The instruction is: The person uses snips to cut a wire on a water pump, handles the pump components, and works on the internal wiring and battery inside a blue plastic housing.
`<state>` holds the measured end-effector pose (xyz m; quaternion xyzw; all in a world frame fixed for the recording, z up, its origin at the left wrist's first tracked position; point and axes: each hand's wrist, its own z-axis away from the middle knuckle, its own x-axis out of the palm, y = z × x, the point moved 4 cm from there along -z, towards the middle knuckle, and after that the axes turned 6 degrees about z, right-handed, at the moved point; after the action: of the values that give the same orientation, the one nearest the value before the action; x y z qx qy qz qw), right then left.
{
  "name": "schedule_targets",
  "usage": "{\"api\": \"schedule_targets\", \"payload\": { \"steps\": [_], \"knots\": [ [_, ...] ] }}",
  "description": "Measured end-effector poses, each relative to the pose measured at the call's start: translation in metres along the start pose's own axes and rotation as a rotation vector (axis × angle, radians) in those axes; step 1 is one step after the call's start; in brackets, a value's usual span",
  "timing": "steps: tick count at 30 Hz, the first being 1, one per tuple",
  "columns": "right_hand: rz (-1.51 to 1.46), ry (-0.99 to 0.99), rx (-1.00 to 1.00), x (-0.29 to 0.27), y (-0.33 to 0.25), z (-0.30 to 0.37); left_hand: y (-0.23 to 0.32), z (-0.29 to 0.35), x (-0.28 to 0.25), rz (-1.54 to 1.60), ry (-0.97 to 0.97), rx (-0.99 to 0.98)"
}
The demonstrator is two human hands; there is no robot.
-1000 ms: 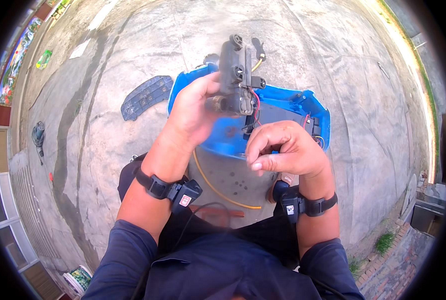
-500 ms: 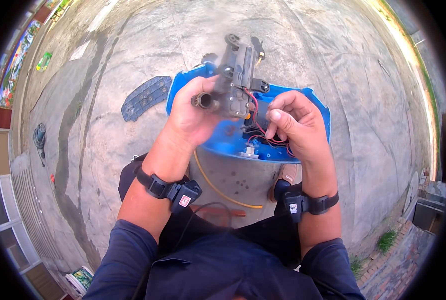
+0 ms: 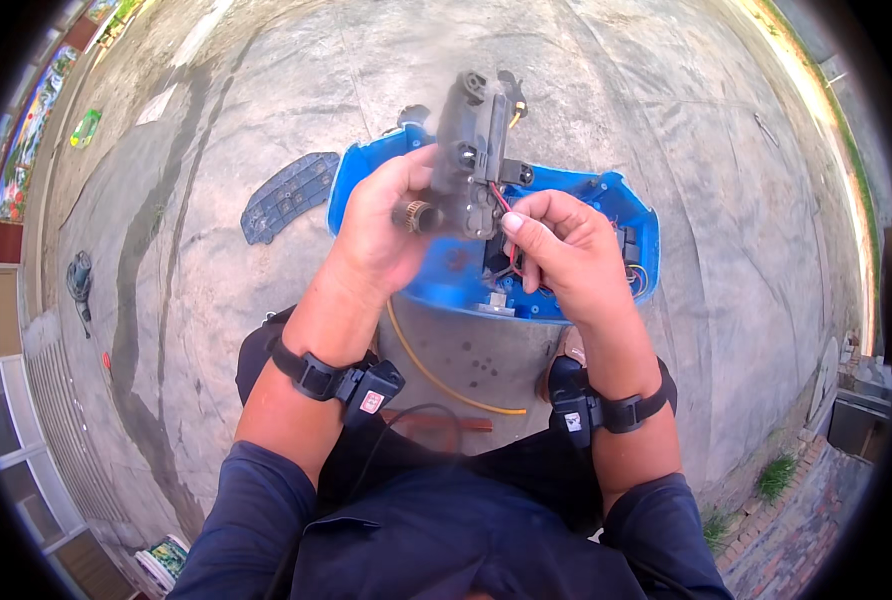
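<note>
A dark, grimy mechanical unit [image 3: 478, 145], long and boxy with a toothed round fitting at its lower left, is held up by my left hand [image 3: 378, 220], whose fingers wrap its left side. At the unit's lower right, the thumb and fingertips of my right hand [image 3: 571, 248] pinch a red wire [image 3: 501, 197] that runs down from it. Below both hands lies an open blue plastic housing [image 3: 643, 215], with dark parts and loose wires inside. My hands and the unit hide much of its middle.
A dark curved ribbed panel [image 3: 291, 198] lies left of the housing. Nearer me are a yellow hose [image 3: 436, 376] and a reddish bar [image 3: 471, 425] on the concrete. A dark tool with a thin tip [image 3: 79, 283] rests far left. Brickwork [image 3: 791, 525] borders the right.
My right hand has moved left to the unit, and its fingertips have closed on the red wire. The unit has turned slightly in my left hand.
</note>
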<state>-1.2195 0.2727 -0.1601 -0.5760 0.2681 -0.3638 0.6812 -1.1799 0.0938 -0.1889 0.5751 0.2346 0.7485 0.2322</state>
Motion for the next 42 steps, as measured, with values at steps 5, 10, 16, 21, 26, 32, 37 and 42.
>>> {"api": "schedule_targets", "payload": {
  "steps": [5, 10, 16, 21, 26, 32, 37, 42],
  "knots": [
    [-0.125, -0.092, 0.065, -0.004, 0.004, -0.001, -0.001, 0.0, -0.001, -0.07, 0.058, 0.01],
    [-0.161, -0.173, 0.072, -0.004, 0.01, -0.003, 0.001, 0.001, 0.003, -0.141, 0.022, 0.038],
    [-0.159, -0.223, 0.066, -0.002, 0.008, -0.003, -0.001, 0.003, 0.008, -0.14, 0.029, 0.056],
    [-0.095, -0.18, 0.078, -0.004, 0.005, -0.003, 0.001, 0.003, 0.009, -0.049, 0.001, 0.038],
    [-0.053, -0.173, 0.05, -0.005, 0.006, -0.003, -0.001, 0.002, 0.003, -0.004, 0.029, 0.021],
    [-0.065, -0.157, 0.024, -0.011, 0.004, -0.003, -0.001, 0.005, 0.007, 0.095, -0.022, -0.024],
    [-0.072, -0.175, 0.022, -0.014, 0.004, -0.002, -0.003, 0.006, 0.011, 0.073, -0.089, -0.063],
    [-0.081, -0.179, 0.023, -0.013, 0.003, -0.002, -0.003, 0.007, 0.011, 0.093, -0.108, -0.069]
  ]
}}
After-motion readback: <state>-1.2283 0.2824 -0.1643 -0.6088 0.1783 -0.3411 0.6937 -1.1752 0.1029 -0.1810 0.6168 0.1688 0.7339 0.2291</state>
